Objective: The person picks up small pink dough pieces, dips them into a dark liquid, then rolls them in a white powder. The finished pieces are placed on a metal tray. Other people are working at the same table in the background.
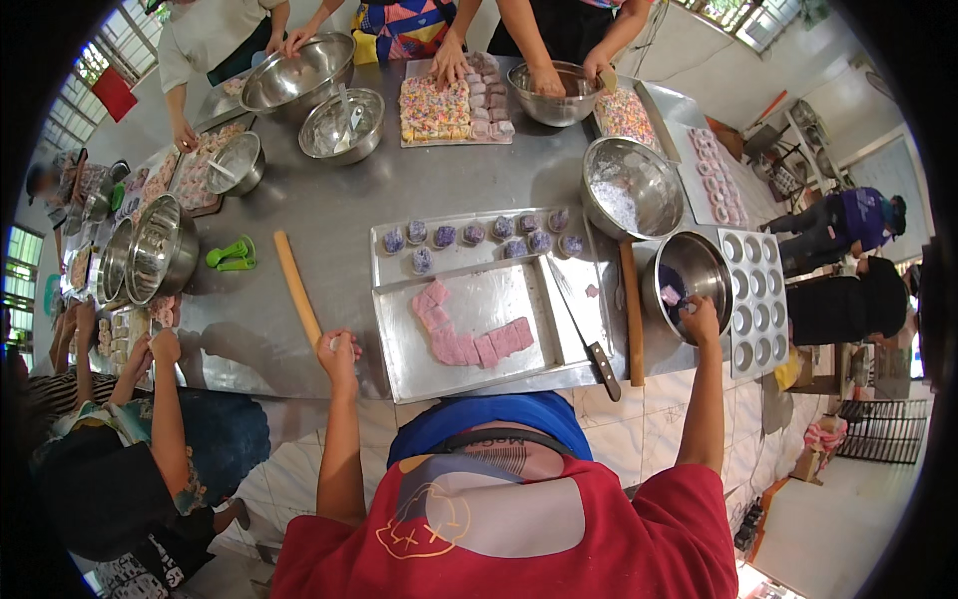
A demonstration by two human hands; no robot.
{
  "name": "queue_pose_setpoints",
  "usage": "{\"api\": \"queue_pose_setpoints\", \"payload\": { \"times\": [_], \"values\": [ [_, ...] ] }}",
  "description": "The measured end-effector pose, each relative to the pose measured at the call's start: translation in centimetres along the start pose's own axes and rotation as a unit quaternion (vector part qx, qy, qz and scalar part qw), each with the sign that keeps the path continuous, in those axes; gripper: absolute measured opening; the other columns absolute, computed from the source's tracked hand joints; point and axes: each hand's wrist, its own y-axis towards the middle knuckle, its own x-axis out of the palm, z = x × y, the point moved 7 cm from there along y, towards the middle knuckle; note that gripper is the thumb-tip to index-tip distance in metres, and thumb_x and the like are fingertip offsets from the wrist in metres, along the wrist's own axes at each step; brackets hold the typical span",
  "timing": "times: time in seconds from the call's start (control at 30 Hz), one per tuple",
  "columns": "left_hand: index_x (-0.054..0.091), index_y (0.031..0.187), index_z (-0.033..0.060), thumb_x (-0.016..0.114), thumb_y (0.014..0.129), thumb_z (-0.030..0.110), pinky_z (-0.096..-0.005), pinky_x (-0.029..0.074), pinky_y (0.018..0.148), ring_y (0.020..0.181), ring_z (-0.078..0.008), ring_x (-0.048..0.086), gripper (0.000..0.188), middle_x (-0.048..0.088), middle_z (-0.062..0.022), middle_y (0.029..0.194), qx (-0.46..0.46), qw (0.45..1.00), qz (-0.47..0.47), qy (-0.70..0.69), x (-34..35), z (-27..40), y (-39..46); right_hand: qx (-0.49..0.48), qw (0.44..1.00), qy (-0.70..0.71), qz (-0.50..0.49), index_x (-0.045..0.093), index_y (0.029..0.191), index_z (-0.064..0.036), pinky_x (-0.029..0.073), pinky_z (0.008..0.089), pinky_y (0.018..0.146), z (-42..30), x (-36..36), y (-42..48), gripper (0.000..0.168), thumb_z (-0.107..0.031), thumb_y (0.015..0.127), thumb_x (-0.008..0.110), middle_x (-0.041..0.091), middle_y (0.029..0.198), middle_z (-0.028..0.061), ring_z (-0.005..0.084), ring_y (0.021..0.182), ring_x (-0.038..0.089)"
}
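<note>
My left hand (339, 350) is curled at the table's near edge, against the lower end of a wooden rod (297, 284); its grip is unclear. My right hand (700, 317) reaches into a steel bowl (712, 266) of dark purple coating. A pale pink piece (670, 295) lies in the bowl near my fingertips; whether they pinch anything is unclear. Between my hands, an aluminium tray (479, 288) holds joined squares of pink dough (490, 346). Behind them, purple-coated pieces (445, 237) stand spaced out on another tray (385, 269). A wooden-handled knife (602, 371) lies across the tray's right side.
A second wooden rod (633, 314) lies left of the purple bowl. A muffin tin (756, 299) is to its right, a bowl with white powder (632, 187) behind. Green measuring spoons (232, 254) lie left. Co-workers' hands work at the far side and left.
</note>
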Motion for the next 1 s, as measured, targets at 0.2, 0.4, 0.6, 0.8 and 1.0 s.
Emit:
{"api": "queue_pose_setpoints", "payload": {
  "times": [0.2, 0.4, 0.6, 0.8, 1.0],
  "values": [
    [0.054, 0.087, 0.0007, 0.057, 0.082, 0.003, -0.0232, 0.038, 0.036, 0.043, -0.0124, 0.051, 0.007, 0.057, -0.0078, 0.066, 0.094, 0.994, 0.044, 0.028, -0.2, -2.1, -0.5, -0.003, 1.000, 0.028, -0.011, 0.065, 0.101, -0.007, 0.046, 0.0424, 0.087, 0.1, 0.8, 0.3, 0.036, -0.021, 0.068, 0.067, 0.057, 0.107, 0.0196, 0.0374, 0.101, 0.056],
    [0.055, 0.085, 0.0003, 0.057, 0.081, 0.005, -0.0228, 0.039, 0.038, 0.044, -0.0114, 0.051, 0.007, 0.055, -0.0063, 0.064, 0.187, 0.975, 0.102, 0.055, -1.2, -3.2, -1.5, -0.032, 0.999, 0.016, -0.029, 0.064, 0.104, -0.006, 0.048, 0.0417, 0.084, -0.6, 0.3, 0.3, 0.036, -0.021, 0.071, 0.067, 0.059, 0.104, 0.0159, 0.0350, 0.097, 0.058],
    [0.056, 0.087, 0.0010, 0.058, 0.082, 0.008, -0.0237, 0.041, 0.041, 0.046, -0.0112, 0.050, 0.009, 0.054, -0.0056, 0.061, 0.202, 0.966, 0.103, 0.121, -1.2, -2.9, -2.7, -0.053, 0.997, 0.015, -0.058, 0.066, 0.102, -0.007, 0.048, 0.0418, 0.083, 0.2, 0.4, 0.1, 0.036, -0.021, 0.070, 0.070, 0.058, 0.103, 0.0157, 0.0343, 0.095, 0.059],
    [0.057, 0.091, 0.0016, 0.058, 0.084, 0.014, -0.0240, 0.039, 0.043, 0.048, -0.0101, 0.049, 0.014, 0.053, -0.0036, 0.059, 0.223, 0.948, 0.111, 0.200, -0.7, -2.5, -4.2, -0.076, 0.997, 0.017, -0.029, 0.066, 0.103, -0.009, 0.049, 0.0410, 0.082, 1.3, -0.3, 1.1, 0.039, -0.018, 0.066, 0.072, 0.058, 0.102, 0.0145, 0.0335, 0.095, 0.060],
    [0.057, 0.093, 0.0023, 0.058, 0.085, 0.014, -0.0240, 0.040, 0.045, 0.049, -0.0095, 0.050, 0.014, 0.055, -0.0047, 0.061, 0.235, 0.951, 0.100, 0.171, -1.2, -3.1, -4.2, -0.119, 0.992, -0.025, -0.039, 0.063, 0.100, -0.009, 0.049, 0.0419, 0.079, -0.7, -0.4, 1.6, 0.042, -0.019, 0.062, 0.075, 0.056, 0.099, 0.0123, 0.0335, 0.091, 0.060]
  ]
}}
